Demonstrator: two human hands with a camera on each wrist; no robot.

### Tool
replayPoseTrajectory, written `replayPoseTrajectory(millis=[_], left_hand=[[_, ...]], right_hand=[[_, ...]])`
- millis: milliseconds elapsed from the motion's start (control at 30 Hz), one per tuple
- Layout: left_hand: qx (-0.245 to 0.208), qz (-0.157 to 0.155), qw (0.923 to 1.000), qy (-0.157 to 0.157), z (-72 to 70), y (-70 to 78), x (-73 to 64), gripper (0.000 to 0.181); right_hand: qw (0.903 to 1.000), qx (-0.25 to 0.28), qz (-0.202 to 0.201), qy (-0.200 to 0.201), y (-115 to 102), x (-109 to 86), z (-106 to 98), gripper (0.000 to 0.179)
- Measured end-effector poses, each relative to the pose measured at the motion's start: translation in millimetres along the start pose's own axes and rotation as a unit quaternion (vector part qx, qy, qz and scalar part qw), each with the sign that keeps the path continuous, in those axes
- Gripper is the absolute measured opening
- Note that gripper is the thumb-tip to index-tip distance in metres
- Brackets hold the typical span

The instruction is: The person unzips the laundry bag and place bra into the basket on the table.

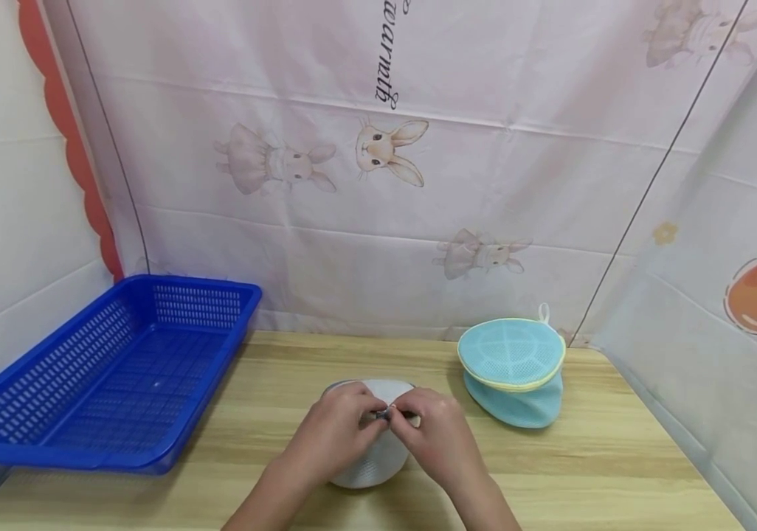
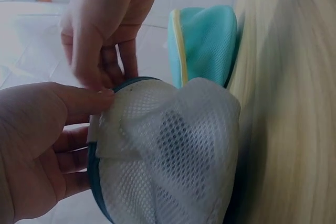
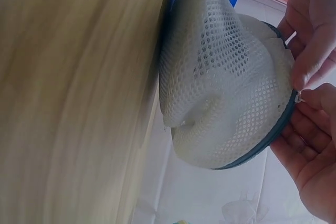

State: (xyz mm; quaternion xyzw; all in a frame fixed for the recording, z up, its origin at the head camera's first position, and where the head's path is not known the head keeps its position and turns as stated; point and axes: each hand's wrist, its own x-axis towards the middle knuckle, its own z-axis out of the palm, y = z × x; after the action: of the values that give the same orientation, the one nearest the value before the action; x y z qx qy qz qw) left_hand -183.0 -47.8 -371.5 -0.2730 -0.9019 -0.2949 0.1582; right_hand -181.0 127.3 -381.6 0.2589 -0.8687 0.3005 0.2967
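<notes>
A white mesh laundry bag point(image 1: 378, 461) with a dark teal zipper point(image 3: 261, 149) round its rim stands on the wooden table before me. My left hand point(image 1: 345, 419) pinches the rim between thumb and index finger, beside the end of the zipper. Right next to it, my right hand point(image 1: 437, 428) pinches the small zipper pull point(image 3: 298, 98) between thumb and finger. Both hands meet at the bag's near top edge. The mesh side sags inward in a fold, as the right wrist view shows.
At the left lies a large blue plastic basket point(image 1: 199, 302) with slotted walls. A light blue mesh bag point(image 1: 511, 352) with yellow trim and a white loop sits at the back right. Printed cloth walls point(image 1: 325, 273) enclose the wooden table point(image 1: 604, 442).
</notes>
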Motion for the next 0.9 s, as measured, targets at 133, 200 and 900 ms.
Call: replayPoseTrajectory(millis=[133,200,900], left_hand=[[0.008,0.015,0.9995,0.026,2.6,2.2,-1.5,0.004],[0.009,0.016,0.9993,0.032,2.9,2.4,-2.2,0.004],[0.01,0.047,0.9977,0.048,1.5,-1.6,-1.2,0.007]], right_hand=[[0.9999,0.002,-0.012,0.006,-2.3,-0.4,1.9,0.012],[0.9998,0.003,-0.014,0.01,-2.9,-0.7,2.5,0.011],[0.9997,0.006,0.01,0.023,-2.9,-0.3,-0.3,0.012]])
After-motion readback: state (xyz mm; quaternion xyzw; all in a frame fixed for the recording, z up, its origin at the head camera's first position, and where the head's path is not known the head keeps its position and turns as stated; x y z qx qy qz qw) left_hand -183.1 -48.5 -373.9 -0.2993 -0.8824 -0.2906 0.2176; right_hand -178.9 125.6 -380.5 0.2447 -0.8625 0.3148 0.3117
